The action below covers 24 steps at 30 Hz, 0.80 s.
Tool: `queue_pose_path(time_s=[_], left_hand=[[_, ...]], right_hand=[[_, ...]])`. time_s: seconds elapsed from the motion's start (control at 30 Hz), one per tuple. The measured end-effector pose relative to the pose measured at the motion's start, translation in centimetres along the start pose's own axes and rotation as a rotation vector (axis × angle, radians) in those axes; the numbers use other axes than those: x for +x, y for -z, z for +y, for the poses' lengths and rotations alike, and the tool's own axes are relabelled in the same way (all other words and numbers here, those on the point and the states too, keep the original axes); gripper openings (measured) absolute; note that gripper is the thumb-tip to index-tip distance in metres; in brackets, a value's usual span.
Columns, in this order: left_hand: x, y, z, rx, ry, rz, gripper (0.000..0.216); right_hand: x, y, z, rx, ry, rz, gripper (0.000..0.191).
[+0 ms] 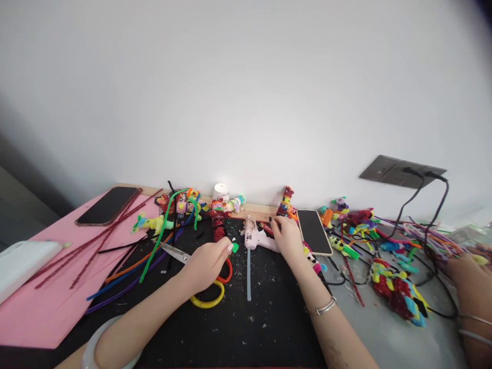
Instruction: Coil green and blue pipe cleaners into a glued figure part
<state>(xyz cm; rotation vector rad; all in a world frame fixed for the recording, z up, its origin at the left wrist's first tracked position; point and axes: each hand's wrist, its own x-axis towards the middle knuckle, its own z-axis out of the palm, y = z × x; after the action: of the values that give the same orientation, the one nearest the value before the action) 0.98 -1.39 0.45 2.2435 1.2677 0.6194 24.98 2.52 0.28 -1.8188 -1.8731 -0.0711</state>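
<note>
My left hand pinches a small green fuzzy piece between thumb and finger. Under that hand lie scissors with red and yellow handles, blades to the left. A pale pink hot glue gun is on the black mat, its clear glue stick toward me. My right hand is closed around the end of the gun's handle, fingers partly hidden. Beyond my left hand stands a dark red pipe-cleaner figure, close to a white paper cup.
Left are pink paper, a phone and loose pipe cleaners. Another phone leans right of my right hand. Finished-looking figures and black cables lie right, near another person's hand. A wall stands behind.
</note>
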Motion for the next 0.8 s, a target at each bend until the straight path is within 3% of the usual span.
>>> queue_pose_path(time_s=[0.07, 0.23, 0.43, 0.8], left_hand=[[0.3, 0.4, -0.3, 0.015, -0.008, -0.013, 0.026], [1.4, 1.5, -0.7, 0.178, -0.063, -0.132, 0.029], [2.7, 1.8, 0.2, 0.446, -0.177, -0.341, 0.032], [4.4, 1.4, 2.0, 0.565, -0.152, -0.406, 0.023]], right_hand=[[-0.9, 0.1, 0.2, 0.05, 0.016, 0.115, 0.028], [-2.6, 0.3, 0.5, 0.198, 0.017, 0.18, 0.029], [-3.2, 0.5, 0.1, 0.248, -0.04, 0.139, 0.029], [-3.1, 0.7, 0.0, 0.388, -0.098, 0.114, 0.027]])
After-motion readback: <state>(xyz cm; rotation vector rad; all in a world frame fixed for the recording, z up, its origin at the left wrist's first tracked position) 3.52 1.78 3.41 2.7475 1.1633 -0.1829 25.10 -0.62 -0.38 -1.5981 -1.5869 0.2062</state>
